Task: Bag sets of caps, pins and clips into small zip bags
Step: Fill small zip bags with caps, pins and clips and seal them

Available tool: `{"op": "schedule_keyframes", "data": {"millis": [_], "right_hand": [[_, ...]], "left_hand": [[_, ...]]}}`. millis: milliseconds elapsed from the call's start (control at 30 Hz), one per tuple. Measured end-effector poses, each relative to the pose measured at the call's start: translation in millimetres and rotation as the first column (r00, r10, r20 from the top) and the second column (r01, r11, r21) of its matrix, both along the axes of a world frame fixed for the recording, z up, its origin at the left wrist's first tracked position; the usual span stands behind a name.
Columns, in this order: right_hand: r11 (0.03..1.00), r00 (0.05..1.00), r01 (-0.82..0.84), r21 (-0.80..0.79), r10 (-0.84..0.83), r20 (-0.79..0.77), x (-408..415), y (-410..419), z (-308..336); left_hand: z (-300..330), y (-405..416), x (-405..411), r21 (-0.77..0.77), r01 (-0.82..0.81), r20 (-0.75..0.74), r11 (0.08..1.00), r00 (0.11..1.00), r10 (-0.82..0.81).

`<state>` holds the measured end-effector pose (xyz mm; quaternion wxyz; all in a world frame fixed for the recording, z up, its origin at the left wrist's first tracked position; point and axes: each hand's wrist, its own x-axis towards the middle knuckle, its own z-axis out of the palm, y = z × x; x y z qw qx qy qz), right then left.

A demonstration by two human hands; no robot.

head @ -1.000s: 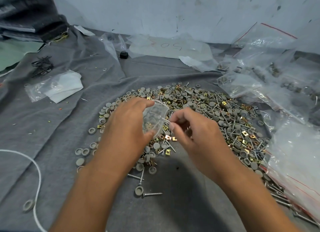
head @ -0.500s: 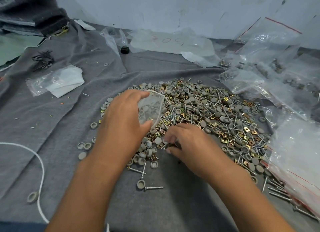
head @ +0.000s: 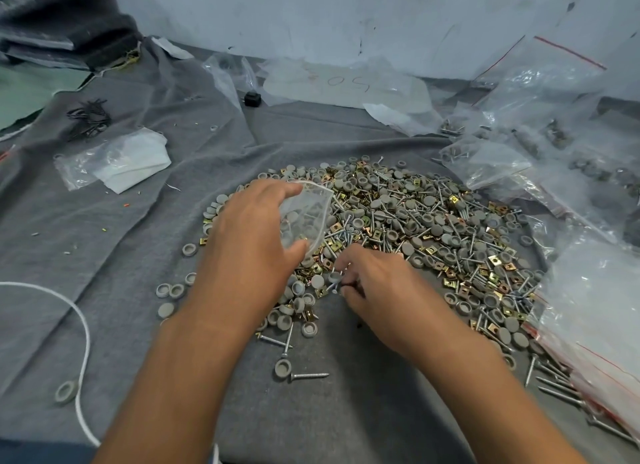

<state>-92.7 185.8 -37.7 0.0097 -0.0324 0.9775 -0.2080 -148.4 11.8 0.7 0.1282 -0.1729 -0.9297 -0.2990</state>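
A small clear zip bag [head: 306, 217] sits pinched in the left hand [head: 252, 235], above the pile of caps, pins and clips [head: 415, 228] on grey cloth [head: 104, 248]. At the bag's five o'clock, the right hand [head: 377, 290] pinches pieces at the pile's edge.

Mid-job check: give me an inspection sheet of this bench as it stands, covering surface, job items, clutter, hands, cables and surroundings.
Surface: wrinkled grey cloth.
Job's things: mixed heap of caps, screws and brass clips; small zip bag, a few parts inside.
Clutter: filled bags at right; flat bag with white paper; black wire clips; small black block.
Hands: left hand holds the zip bag; right hand pinches parts at the heap's near edge.
Cables: white cord, near left.
Surroundings: scuffed white wall; folded dark fabric, far left.
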Motion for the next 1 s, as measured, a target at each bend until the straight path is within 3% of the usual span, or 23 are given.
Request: {"op": "schedule_keyframes", "data": {"millis": [233,367,467,533,633,733,933,1000], "right_hand": [[0.985,1.000,-0.013,-0.170,0.017,0.022,0,18,3],[0.999,0.998,-0.025,-0.040,0.027,0.051,1,12,2],[0.999,1.000,-0.018,-0.051,0.019,0.019,1,11,1],[0.980,0.999,-0.019,-0.200,0.008,-0.053,1,9,5],[0.889,0.946,-0.036,-0.457,-0.116,-0.302,0,0,19],[0.859,0.871,-0.079,-0.507,-0.188,-0.454,-6,-10,28],[0.874,0.876,-0.034,-0.484,-0.208,-0.436,-1,-11,22],[0.906,0.938,0.004,-0.424,-0.151,-0.313,3,-8,17]], "left_hand": [[0,-1,0,0.009,-0.001,0.013,1.000,1.000,0.001],[-1,1,0,0.004,-0.006,0.004,1.000,1.000,0.006],[-1,1,0,0.003,-0.006,0.008,1.000,1.000,0.006],[-2,0,0,-0.007,-0.003,0.007,1.000,1.000,0.003],[-2,2,-1,-0.033,0.013,0.019,0.999,1.000,-0.012],[-2,5,0,-0.035,0.048,0.036,0.998,0.998,-0.047],[-4,5,-1,-0.037,0.040,0.023,0.999,0.999,-0.039],[-4,3,-2,-0.038,0.026,0.013,0.999,1.000,-0.025]]}}
